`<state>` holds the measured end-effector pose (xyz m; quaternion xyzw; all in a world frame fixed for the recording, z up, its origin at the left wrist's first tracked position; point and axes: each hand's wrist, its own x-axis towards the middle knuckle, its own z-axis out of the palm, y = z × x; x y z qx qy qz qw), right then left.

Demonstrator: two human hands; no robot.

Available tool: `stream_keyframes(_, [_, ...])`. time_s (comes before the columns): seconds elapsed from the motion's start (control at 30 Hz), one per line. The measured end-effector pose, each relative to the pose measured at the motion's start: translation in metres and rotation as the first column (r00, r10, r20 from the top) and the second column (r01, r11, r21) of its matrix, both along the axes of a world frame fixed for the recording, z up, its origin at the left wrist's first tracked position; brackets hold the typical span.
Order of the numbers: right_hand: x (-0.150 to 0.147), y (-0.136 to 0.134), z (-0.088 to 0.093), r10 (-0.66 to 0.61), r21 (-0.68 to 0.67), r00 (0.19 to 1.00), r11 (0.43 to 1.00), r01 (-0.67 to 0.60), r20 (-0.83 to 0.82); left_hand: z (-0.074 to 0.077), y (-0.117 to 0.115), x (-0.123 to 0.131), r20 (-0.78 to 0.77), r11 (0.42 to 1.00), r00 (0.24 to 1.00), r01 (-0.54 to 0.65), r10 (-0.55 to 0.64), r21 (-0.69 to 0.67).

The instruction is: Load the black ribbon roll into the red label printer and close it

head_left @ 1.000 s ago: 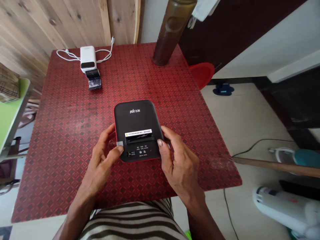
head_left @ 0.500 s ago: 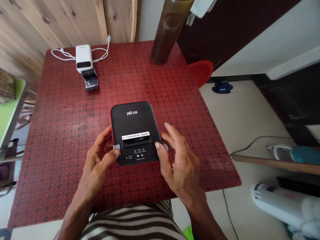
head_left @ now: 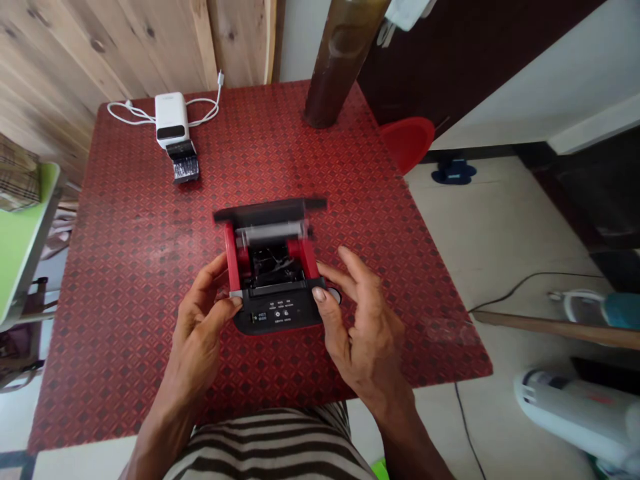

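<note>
Seen from the head camera, the person is bending over a black compact printer that is sitting on a red patterned tabletop. Its blurred lid is standing raised, exposing red side arms and a dark inner compartment. The left hand is gripping the printer's left front corner, with the thumb pressing on a small grey side tab and the fingers curling behind it. The right hand is half open with its fingers spread, and its thumb is touching the front right corner without a clear grip. Farther up the table, a white compact printer is resting with a white cable looped behind it and a small dark piece lying against its front. A brown column is rising from the table's far edge.
</note>
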<state>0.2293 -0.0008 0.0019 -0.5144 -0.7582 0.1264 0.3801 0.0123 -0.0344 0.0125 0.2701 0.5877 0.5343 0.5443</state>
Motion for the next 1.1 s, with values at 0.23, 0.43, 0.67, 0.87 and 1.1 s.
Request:
stream_keyframes(0.23, [0.008, 0.008, 0.010, 0.057, 0.041, 0.992, 0.997, -0.062, 0.114, -0.009, -0.004, -0.003, -0.025, 0.997, 0.999, 0.047, -0.045, 0.055])
stream_keyframes(0.43, [-0.003, 0.038, 0.041, 0.145, 0.215, 0.957, 0.956, -0.201, 0.250, -0.012, -0.006, -0.009, -0.070, 0.990, 0.992, 0.114, -0.109, 0.088])
stream_keyframes(0.67, [-0.048, 0.083, 0.051, 0.481, -0.215, 0.707, 0.874, -0.436, 0.519, -0.012, -0.003, -0.008, -0.081, 0.984, 0.991, 0.115, -0.104, 0.136])
stream_keyframes(0.87, [-0.075, 0.097, 0.045, 0.487, -0.290, 0.656, 0.873, -0.393, 0.576, -0.012, 0.000, -0.011, -0.070, 0.983, 0.991, 0.123, -0.115, 0.134])
stream_keyframes(1.1, [-0.076, 0.092, 0.057, 0.483, -0.322, 0.593, 0.875, -0.362, 0.644, -0.012, -0.001, -0.010, -0.050, 0.984, 0.990, 0.140, -0.135, 0.110])
